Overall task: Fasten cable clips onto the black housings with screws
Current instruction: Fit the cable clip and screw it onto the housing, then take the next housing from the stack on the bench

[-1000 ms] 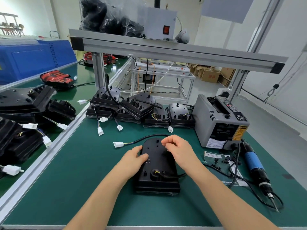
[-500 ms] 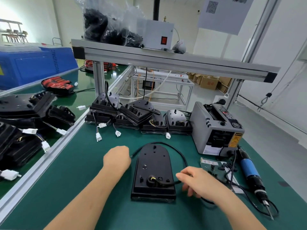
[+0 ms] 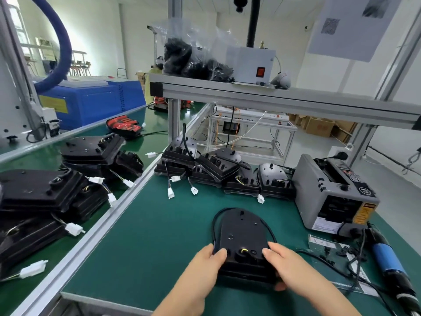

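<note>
Black plastic housing point(image 3: 241, 233), flat on the green mat point(image 3: 148, 236) straight ahead, gripped at its square near end from both sides. Left hand point(image 3: 205, 265) curled round the near-left corner with the thumb on top. Right hand point(image 3: 289, 267) wrapped over the near-right corner with the fingers down the side. Nothing else held in either. Between the two thumbs, a round port with a yellow wire showing.

Long axis pointing directly away from the body: square end near, rounded end far. Black cable point(image 3: 214, 224) looped round that rounded far end and trailing back along both flanks. Near the tip, a small raised piece (clip or moulded boss, not clear from here), so hard to judge whether this unit is already fastened.

Everything needed for fastening off to the right, none of it to the left. First a clear bag point(image 3: 319, 241) with small black parts scattered by it, probably the clips, well apart from the housing. Just beyond that, a blue-bodied electric screwdriver point(image 3: 387, 263), tip toward the near edge. Right hand plainly the nearer one for both, which probably leaves the left to steady the housing.

Farther back, a grey tape dispenser point(image 3: 335, 197) at right and a row of more housings point(image 3: 218, 169) with white connectors along the back of the mat.
</note>
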{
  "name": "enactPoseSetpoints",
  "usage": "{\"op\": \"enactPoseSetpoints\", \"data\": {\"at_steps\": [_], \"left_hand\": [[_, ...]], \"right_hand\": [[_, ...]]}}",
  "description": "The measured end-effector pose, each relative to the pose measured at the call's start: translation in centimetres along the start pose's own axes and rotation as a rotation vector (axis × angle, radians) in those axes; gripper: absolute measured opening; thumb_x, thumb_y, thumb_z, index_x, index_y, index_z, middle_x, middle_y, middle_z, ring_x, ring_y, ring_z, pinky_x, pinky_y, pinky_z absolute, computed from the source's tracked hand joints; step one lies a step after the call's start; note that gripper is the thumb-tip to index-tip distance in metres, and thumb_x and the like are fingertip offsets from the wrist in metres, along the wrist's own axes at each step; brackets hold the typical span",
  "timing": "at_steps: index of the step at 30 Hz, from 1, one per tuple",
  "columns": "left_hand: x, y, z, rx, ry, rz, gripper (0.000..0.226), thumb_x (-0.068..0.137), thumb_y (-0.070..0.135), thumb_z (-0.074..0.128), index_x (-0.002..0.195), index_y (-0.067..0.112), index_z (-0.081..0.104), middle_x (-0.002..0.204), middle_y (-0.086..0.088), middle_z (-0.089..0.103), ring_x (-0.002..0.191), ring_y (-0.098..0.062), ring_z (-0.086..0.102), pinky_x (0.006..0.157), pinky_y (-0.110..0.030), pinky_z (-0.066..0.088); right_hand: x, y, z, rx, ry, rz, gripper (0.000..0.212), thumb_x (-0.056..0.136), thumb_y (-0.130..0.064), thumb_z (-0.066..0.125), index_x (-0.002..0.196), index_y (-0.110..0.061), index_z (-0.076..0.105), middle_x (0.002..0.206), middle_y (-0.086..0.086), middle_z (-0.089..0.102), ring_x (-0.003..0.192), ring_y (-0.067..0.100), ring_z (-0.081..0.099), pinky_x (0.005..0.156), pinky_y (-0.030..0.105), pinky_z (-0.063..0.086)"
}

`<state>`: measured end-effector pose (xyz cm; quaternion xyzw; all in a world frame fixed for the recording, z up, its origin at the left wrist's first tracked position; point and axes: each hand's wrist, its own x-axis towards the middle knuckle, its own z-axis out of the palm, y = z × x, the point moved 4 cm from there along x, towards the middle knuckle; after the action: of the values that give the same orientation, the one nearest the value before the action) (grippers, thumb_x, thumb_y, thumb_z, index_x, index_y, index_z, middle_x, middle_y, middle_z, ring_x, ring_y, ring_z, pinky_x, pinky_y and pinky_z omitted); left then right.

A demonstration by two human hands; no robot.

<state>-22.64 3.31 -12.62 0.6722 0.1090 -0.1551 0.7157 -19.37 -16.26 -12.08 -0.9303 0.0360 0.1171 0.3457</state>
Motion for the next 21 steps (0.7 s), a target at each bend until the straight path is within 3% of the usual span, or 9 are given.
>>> {"op": "enactPoseSetpoints", "data": {"at_steps": [2, 4, 6, 8, 11, 14, 17, 19, 21], "left_hand": [[-0.2, -0.4, 0.4, -0.360, 0.028, -0.053, 0.014, 0.097, 0.011, 0.051, 0.096, 0.008, 0.064, 0.097, -0.002, 0.071, 0.084, -0.008, 0.068, 0.078, -0.030, 0.052], [-0.6, -0.5, 0.9, -0.542, 0.037, -0.084, 0.017, 0.094, 0.002, 0.053, 0.079, 0.002, 0.061, 0.084, -0.013, 0.070, 0.072, -0.019, 0.068, 0.070, -0.032, 0.052], [-1.0, -0.9, 1.6, -0.616, 0.011, -0.183, 0.003, 0.089, 0.005, 0.062, 0.090, 0.003, 0.059, 0.095, -0.018, 0.068, 0.084, -0.032, 0.069, 0.079, -0.043, 0.055], [-1.0, -1.5, 1.7, -0.605, 0.004, -0.268, 0.027, 0.083, 0.013, 0.072, 0.104, 0.008, 0.055, 0.110, -0.021, 0.062, 0.083, -0.043, 0.069, 0.078, -0.051, 0.056], [-1.4, -1.3, 1.8, -0.586, -0.020, -0.303, 0.041, 0.081, 0.015, 0.075, 0.113, 0.000, 0.053, 0.111, -0.030, 0.059, 0.077, -0.047, 0.068, 0.066, -0.052, 0.058], [-0.5, -0.6, 1.5, -0.698, 0.099, -0.320, 0.027, 0.088, 0.005, 0.064, 0.110, -0.007, 0.055, 0.089, -0.023, 0.062, 0.073, -0.044, 0.069, 0.054, -0.042, 0.058], [-0.7, 0.4, 0.6, -0.896, 0.218, -0.387, 0.026, 0.104, 0.017, 0.034, 0.126, 0.010, 0.047, 0.075, 0.011, 0.058, 0.099, -0.008, 0.067, 0.069, -0.007, 0.047], [-1.0, 0.4, 0.0, -0.963, 0.214, -0.212, 0.017, 0.098, 0.002, 0.043, 0.106, 0.008, 0.057, 0.060, 0.009, 0.067, 0.067, -0.004, 0.070, 0.040, -0.011, 0.044], [-2.3, 0.3, -1.5, -0.939, 0.323, -0.024, 0.018, 0.085, -0.011, 0.058, 0.101, -0.004, 0.057, 0.073, -0.020, 0.071, 0.059, -0.034, 0.070, 0.047, -0.033, 0.056]], "right_hand": [[0.0, -0.1, -0.3, 0.088, 0.003, 0.020, 0.053, 0.100, -0.042, 0.040, 0.147, -0.019, 0.033, 0.154, -0.005, 0.029, 0.137, 0.015, 0.033, 0.097, 0.021, 0.046], [-0.3, -0.1, -0.7, 0.194, -0.007, 0.061, 0.052, 0.099, -0.043, 0.041, 0.145, -0.020, 0.036, 0.152, -0.006, 0.031, 0.132, 0.018, 0.039, 0.095, 0.035, 0.051], [-0.4, -0.2, -1.0, 0.200, -0.012, 0.064, 0.051, 0.099, -0.043, 0.040, 0.145, -0.023, 0.035, 0.151, -0.006, 0.032, 0.130, 0.018, 0.042, 0.099, 0.041, 0.048], [-0.3, 0.0, -1.4, 0.130, 0.002, 0.029, 0.050, 0.100, -0.042, 0.037, 0.146, -0.024, 0.033, 0.152, -0.006, 0.031, 0.136, 0.016, 0.035, 0.111, 0.036, 0.034], [-0.3, -0.4, -1.7, 0.035, 0.015, -0.052, 0.047, 0.102, -0.039, 0.033, 0.147, -0.023, 0.032, 0.153, -0.008, 0.031, 0.140, 0.009, 0.027, 0.110, 0.023, 0.019], [-0.5, -1.1, -1.5, -0.018, 0.019, -0.103, 0.044, 0.102, -0.040, 0.031, 0.144, -0.027, 0.034, 0.151, -0.007, 0.034, 0.139, 0.009, 0.029, 0.111, 0.025, 0.020], [-0.3, -2.8, -1.2, -0.025, 0.013, -0.160, 0.039, 0.102, -0.039, 0.032, 0.140, -0.036, 0.035, 0.148, -0.013, 0.035, 0.137, 0.006, 0.030, 0.113, 0.026, 0.022], [0.2, -5.0, -0.9, 0.022, -0.002, -0.224, 0.033, 0.101, -0.039, 0.036, 0.133, -0.045, 0.039, 0.143, -0.020, 0.040, 0.133, 0.001, 0.033, 0.111, 0.024, 0.024], [0.7, -7.6, -0.4, 0.126, -0.017, -0.313, 0.029, 0.098, -0.041, 0.042, 0.123, -0.057, 0.043, 0.134, -0.031, 0.043, 0.127, -0.006, 0.036, 0.107, 0.019, 0.025]]}}
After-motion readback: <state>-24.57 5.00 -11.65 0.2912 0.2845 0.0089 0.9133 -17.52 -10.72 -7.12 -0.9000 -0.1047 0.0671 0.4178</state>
